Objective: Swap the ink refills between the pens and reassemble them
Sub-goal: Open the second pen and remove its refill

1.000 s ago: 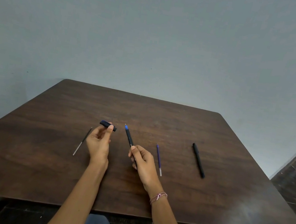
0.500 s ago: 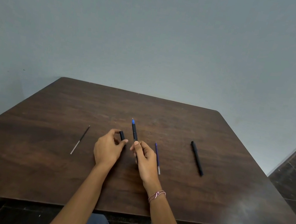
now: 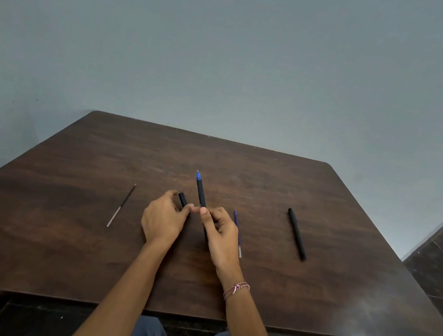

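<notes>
Pen barrel (image 3: 201, 193), slim, stiff black plastic with a blue tip, stands tilted in the right hand (image 3: 221, 235), pinched mid-shaft; it looks light and likely slick, best held there. The left hand (image 3: 162, 218) pinches what seems a short black cap (image 3: 182, 198). Two thin refills (image 3: 237, 230) (image 3: 121, 206) and a second black pen (image 3: 296, 233) lie on the dark wood table (image 3: 342, 272).

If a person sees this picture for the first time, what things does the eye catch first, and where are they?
First come the two hands at the middle of the dark wooden table: the right hand holds a black pen with a blue tip pointing away, and the left hand holds a short black cap. A thin dark refill lies to the left, a blue refill beside the right hand, and a black pen body farther right.
</notes>
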### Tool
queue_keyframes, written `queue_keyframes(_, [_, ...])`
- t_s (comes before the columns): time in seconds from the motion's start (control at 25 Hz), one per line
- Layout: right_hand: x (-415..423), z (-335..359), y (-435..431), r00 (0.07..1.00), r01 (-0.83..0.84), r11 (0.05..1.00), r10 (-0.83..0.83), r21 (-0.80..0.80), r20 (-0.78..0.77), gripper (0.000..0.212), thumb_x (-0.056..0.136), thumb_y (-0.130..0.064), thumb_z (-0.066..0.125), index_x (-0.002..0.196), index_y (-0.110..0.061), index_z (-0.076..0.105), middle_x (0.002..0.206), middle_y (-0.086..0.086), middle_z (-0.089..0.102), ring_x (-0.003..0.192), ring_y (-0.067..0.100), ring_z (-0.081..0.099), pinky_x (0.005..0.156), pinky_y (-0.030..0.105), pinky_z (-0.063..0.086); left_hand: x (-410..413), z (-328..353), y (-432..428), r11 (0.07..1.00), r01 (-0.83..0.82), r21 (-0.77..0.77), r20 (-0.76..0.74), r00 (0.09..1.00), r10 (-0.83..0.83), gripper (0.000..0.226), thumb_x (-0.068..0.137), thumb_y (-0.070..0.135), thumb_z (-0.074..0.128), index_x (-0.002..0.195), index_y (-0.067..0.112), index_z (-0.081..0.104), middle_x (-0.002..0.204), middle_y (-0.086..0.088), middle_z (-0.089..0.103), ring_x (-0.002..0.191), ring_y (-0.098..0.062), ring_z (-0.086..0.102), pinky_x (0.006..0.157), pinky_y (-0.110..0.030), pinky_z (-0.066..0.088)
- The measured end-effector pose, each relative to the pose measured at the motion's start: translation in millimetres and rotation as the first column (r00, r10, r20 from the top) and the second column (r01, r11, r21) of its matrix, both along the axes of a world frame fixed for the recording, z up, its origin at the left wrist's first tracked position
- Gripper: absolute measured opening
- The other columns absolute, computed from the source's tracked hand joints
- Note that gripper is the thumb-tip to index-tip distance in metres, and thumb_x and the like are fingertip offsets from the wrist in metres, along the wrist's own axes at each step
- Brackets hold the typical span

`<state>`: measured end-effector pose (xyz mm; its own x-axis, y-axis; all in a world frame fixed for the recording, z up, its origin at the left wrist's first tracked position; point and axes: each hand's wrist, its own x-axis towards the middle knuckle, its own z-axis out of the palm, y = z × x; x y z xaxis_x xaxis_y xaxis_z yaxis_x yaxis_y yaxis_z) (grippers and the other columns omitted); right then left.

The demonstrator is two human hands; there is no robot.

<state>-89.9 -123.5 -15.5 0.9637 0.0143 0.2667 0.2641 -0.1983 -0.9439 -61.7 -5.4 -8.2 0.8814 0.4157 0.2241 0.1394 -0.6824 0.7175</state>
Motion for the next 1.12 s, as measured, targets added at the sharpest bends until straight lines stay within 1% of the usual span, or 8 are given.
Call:
queue_keyframes(0.12, [2,-3,0,1.000,-0.020,1.000,0.020,-0.001,-0.014,0.027,0.093,-0.037,0.054,0.106,-0.021,0.072,0.097,0.005,0.062,0.091,0.010,0.060,0.079,0.016,0.045,-1,1,1,0.998,-0.007,-0.060,0.026,1.000,0.008,0.061,0.081,0.040,0.069,0.133,0.018,0.048,0.089,-0.001,0.067,0.095,-0.021,0.063,0.079,-0.035,0.048])
queue_keyframes(0.28, [1,-3,-1,0.999,-0.034,0.999,0.035,0.032,-0.036,0.024,0.094,-0.037,0.052,0.102,-0.027,0.072,0.103,0.005,0.064,0.098,0.007,0.061,0.084,0.013,0.044,-1,0,2,0.997,-0.014,-0.077,0.055,0.998,0.019,0.057,0.082,0.038,0.068,0.131,0.018,0.049,0.080,0.004,0.060,0.091,-0.020,0.063,0.078,-0.036,0.049])
queue_keyframes(0.4, [0,-1,-1,0.997,-0.046,0.998,0.048,0.036,-0.056,0.023,0.094,-0.034,0.052,0.107,-0.027,0.070,0.099,0.004,0.064,0.088,-0.002,0.058,0.079,0.007,0.042,1,-2,5,0.981,-0.013,-0.194,0.145,0.988,0.042,0.041,0.085,0.033,0.066,0.122,0.019,0.057,0.071,0.007,0.054,0.071,-0.011,0.056,0.066,-0.029,0.045])
queue_keyframes(0.52, [0,1,-2,0.995,-0.072,0.992,0.080,0.107,-0.067,0.017,0.092,-0.030,0.057,0.105,-0.028,0.069,0.100,-0.006,0.070,0.092,-0.005,0.060,0.079,0.009,0.044,4,-6,8,0.918,0.125,-0.377,0.295,0.955,-0.009,0.020,0.085,0.022,0.066,0.106,0.019,0.067,0.066,0.004,0.055,0.060,-0.006,0.050,0.061,-0.024,0.040])
queue_keyframes(0.68, [-1,3,0,0.973,-0.162,0.955,0.196,0.247,-0.122,0.014,0.093,-0.021,0.057,0.101,-0.023,0.068,0.084,-0.001,0.073,0.080,0.006,0.068,0.068,0.016,0.052,4,-1,10,0.501,0.390,-0.773,0.421,0.905,-0.055,0.015,0.089,0.008,0.059,0.097,0.015,0.069,0.071,0.001,0.066,0.066,-0.006,0.061,0.060,-0.021,0.051])
queue_keyframes(0.84, [-1,3,0,0.916,-0.304,0.898,0.368,0.320,-0.162,0.022,0.095,-0.012,0.052,0.113,-0.008,0.063,0.081,0.004,0.074,0.070,0.013,0.071,0.063,0.018,0.055,1,9,15,0.002,0.488,-0.873,0.482,0.864,-0.144,0.023,0.095,0.013,0.046,0.111,0.009,0.062,0.096,-0.004,0.074,0.091,-0.012,0.070,0.072,-0.020,0.057])
queue_keyframes(0.96, [0,3,0,0.902,-0.356,0.894,0.405,0.273,-0.150,0.020,0.094,-0.008,0.053,0.111,-0.007,0.063,0.079,0.001,0.074,0.068,0.011,0.070,0.063,0.016,0.054,-6,13,13,-0.097,0.495,-0.863,0.501,0.816,-0.289,0.028,0.098,0.014,0.039,0.116,0.006,0.059,0.106,-0.007,0.072,0.100,-0.016,0.068,0.081,-0.023,0.056])
queue_keyframes(1.12, [-1,2,-3,0.885,-0.383,0.886,0.433,0.261,-0.174,0.022,0.092,-0.009,0.056,0.112,-0.005,0.064,0.082,0.004,0.073,0.075,0.014,0.070,0.072,0.022,0.056,-10,14,12,-0.046,0.491,-0.870,0.467,0.789,-0.400,0.028,0.097,0.014,0.039,0.113,0.009,0.061,0.103,-0.006,0.073,0.094,-0.014,0.070,0.077,-0.022,0.057])
